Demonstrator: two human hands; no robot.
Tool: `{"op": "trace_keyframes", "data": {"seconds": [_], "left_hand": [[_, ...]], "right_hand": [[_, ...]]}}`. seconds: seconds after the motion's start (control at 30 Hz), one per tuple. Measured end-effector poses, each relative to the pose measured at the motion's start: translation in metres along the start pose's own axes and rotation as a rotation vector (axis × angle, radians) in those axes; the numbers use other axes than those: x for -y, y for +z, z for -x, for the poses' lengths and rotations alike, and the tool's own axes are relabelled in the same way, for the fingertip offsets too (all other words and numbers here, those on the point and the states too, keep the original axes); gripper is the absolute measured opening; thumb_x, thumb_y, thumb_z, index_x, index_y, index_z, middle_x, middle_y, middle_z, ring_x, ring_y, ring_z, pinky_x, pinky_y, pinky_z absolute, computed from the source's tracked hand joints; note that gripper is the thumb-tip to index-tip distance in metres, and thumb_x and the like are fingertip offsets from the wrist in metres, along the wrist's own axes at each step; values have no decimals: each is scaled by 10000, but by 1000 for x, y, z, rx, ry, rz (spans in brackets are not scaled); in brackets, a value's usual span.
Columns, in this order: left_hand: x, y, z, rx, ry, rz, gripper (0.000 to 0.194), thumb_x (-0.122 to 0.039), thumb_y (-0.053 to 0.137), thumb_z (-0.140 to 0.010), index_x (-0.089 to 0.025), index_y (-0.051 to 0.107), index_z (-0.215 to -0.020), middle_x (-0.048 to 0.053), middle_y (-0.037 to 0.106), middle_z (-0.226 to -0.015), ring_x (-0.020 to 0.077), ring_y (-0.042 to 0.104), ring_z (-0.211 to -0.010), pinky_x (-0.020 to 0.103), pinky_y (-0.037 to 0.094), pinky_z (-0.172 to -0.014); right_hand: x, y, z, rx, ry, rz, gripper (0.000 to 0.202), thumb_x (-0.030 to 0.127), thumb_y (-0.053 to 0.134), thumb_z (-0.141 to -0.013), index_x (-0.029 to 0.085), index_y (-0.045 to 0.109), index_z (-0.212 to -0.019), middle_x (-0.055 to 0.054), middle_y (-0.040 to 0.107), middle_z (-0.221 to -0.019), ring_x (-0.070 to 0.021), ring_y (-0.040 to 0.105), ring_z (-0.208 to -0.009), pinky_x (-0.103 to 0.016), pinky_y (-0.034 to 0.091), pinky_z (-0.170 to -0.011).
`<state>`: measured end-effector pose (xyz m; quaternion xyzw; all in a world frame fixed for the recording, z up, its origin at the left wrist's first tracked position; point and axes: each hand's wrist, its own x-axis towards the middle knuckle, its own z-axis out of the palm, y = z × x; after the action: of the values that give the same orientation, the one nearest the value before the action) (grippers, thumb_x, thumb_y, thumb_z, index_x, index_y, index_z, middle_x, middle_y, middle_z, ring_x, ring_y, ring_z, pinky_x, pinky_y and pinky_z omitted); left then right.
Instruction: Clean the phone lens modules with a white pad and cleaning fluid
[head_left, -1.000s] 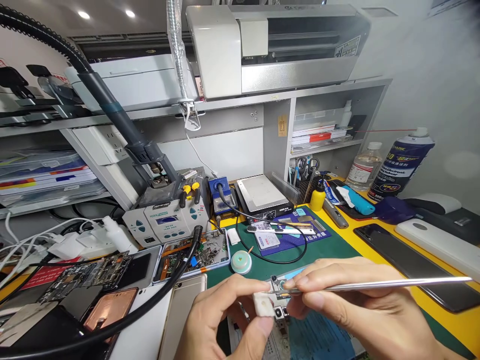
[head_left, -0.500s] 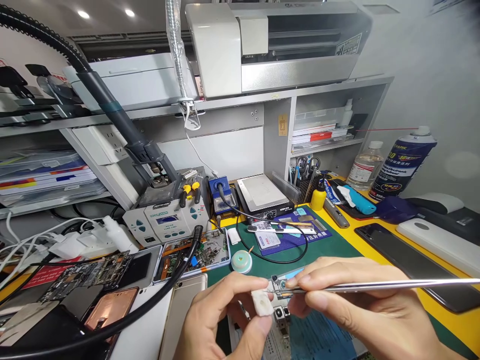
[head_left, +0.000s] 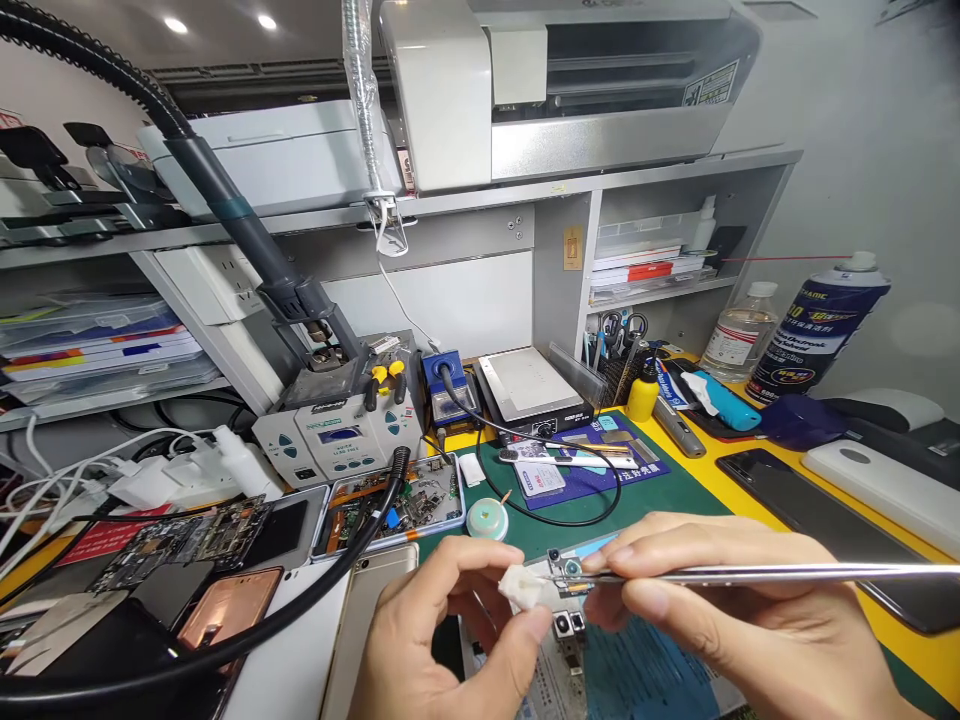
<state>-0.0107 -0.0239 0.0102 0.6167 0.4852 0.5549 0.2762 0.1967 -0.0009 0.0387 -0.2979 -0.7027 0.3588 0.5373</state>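
Note:
Between the thumb and fingers of my left hand (head_left: 442, 635) is a small white cotton pad (head_left: 523, 588). My right hand (head_left: 742, 600) grips metal tweezers (head_left: 757, 574), held nearly level, with their tips pointing left at the pad. Whether the tips pinch the cotton or only touch it I cannot tell. Below and behind the hands, small camera modules (head_left: 568, 627) lie on a pale sheet. A blue, printed film (head_left: 645, 670) lies beside them, partly covered by my right hand.
A round dispenser (head_left: 487, 519) stands behind my left hand. To the left are a tray of small parts (head_left: 442, 500), a black hose (head_left: 300, 600) and circuit boards (head_left: 187, 540). A dark phone (head_left: 795, 530) lies at right. Farther back stands a hot plate (head_left: 525, 385).
The cotton pad has turned in my left fingers and now sits flatter against the tweezer tips. The whole view has shifted slightly.

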Motion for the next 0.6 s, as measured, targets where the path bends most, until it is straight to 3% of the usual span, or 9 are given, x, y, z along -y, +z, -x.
{"op": "trace_keyframes", "data": {"seconds": [0.27, 0.6], "left_hand": [[5, -2, 0, -45, 359, -306, 244, -125, 686, -792, -279, 629, -971, -101, 701, -760, 79, 622, -554, 216, 509, -604], [10, 4, 2, -172, 493, -350, 309, -29, 573, -812, -241, 630, -1028, -39, 767, -903, 100, 716, -723, 245, 523, -716]], "right_hand": [[-2, 2, 0, -39, 0, 74, 313, 122, 777, -821, 403, 806, -955, 80, 822, -900, -122, 782, -776, -148, 644, -737], [0, 1, 2, -16, -50, 55, 365, 72, 778, -798, 387, 805, -982, 59, 826, -892, -163, 788, -729, -218, 669, -705]]}}
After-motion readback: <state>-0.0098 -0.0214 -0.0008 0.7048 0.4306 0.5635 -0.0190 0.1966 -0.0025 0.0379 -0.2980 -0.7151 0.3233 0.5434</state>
